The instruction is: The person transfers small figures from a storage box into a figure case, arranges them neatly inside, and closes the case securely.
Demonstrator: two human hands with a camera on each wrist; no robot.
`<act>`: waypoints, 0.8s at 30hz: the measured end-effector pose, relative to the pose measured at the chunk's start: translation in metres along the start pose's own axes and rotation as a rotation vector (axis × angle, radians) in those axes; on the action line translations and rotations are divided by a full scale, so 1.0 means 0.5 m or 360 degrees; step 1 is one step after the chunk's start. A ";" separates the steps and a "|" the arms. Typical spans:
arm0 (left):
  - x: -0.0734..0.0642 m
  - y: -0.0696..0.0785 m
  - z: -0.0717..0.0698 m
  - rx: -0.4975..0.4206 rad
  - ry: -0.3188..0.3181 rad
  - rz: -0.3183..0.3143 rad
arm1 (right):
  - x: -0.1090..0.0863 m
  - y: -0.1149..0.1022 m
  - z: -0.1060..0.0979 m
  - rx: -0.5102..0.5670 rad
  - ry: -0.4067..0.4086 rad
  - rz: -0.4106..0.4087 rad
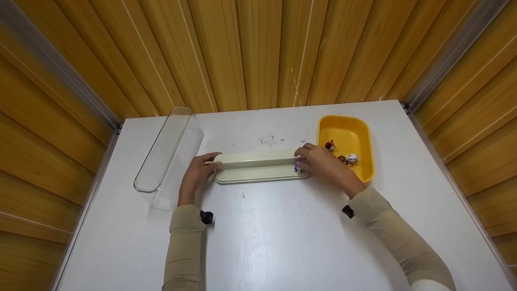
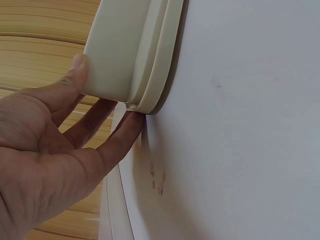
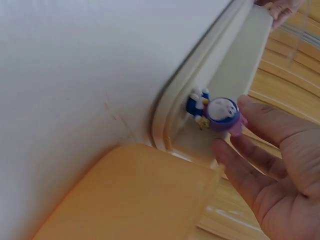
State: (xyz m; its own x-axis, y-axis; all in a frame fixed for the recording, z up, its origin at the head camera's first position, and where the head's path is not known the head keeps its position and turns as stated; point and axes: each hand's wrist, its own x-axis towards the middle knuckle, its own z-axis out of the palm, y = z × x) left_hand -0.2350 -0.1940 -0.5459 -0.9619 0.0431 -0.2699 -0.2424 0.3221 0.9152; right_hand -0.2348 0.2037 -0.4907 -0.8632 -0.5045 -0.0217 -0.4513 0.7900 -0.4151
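A long cream tray-like box [image 1: 254, 173] with rounded ends lies across the white table. My left hand [image 1: 198, 171] grips its left end; in the left wrist view the thumb [image 2: 77, 75] is on the wall and a fingertip touches the lower rim. At the other end, my right hand [image 1: 323, 163] pinches a small figurine [image 3: 220, 112] in purple, blue and white between thumb and fingers. The figurine is at the right end of the box; whether it touches the floor there, I cannot tell. Beside the right hand, several small figurines [image 1: 351, 159] lie in a yellow bin [image 1: 365, 139].
Left of the box lies a long clear plastic container [image 1: 161, 151], with another clear piece [image 1: 179, 173] next to it. The yellow bin stands close to the box's right end. Wood-look panels [image 1: 258, 52] rise behind the white table [image 1: 262, 242] and at both sides.
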 end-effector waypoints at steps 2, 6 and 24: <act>-0.001 0.000 0.000 0.0004 -0.0011 0.0015 | -0.001 0.007 -0.021 0.0017 0.0020 0.0030; -0.006 -0.002 -0.001 -0.0044 -0.0021 0.0003 | -0.002 0.037 -0.073 0.0034 -0.0022 0.0014; -0.002 -0.004 0.001 -0.0047 -0.0026 -0.0003 | 0.013 0.236 -0.174 0.0445 -0.0283 0.0459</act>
State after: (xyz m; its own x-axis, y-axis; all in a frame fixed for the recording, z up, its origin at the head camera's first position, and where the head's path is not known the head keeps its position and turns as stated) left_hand -0.2338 -0.1940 -0.5476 -0.9592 0.0581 -0.2766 -0.2483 0.2943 0.9229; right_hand -0.3136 0.3239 -0.4606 -0.8814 -0.3487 -0.3188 -0.0979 0.7949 -0.5988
